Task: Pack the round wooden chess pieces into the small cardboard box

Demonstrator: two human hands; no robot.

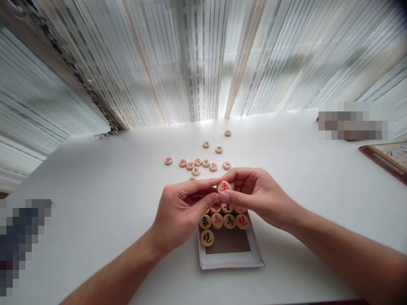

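Observation:
Above a shallow white cardboard tray (232, 260), a round wooden xiangqi piece (224, 187) with a red character is held up, its face towards me. My right hand (254, 192) pinches its right side between thumb and curled fingers. At its left edge, my left hand (182, 209) grips with thumb and forefinger. Inside the tray, rows of pieces lie face up, among them a black-marked piece (207, 238) at the near left and a red-marked piece (242, 221) at the right. My hands hide the tray's far end.
Loose red-marked pieces (198, 162) and black-marked pieces (219, 149) are scattered on the white table (104, 203) beyond my hands. A brown-edged box (389, 159) lies at the far right. Striped curtains (190, 59) hang at the back; blurred patches cover things at both sides.

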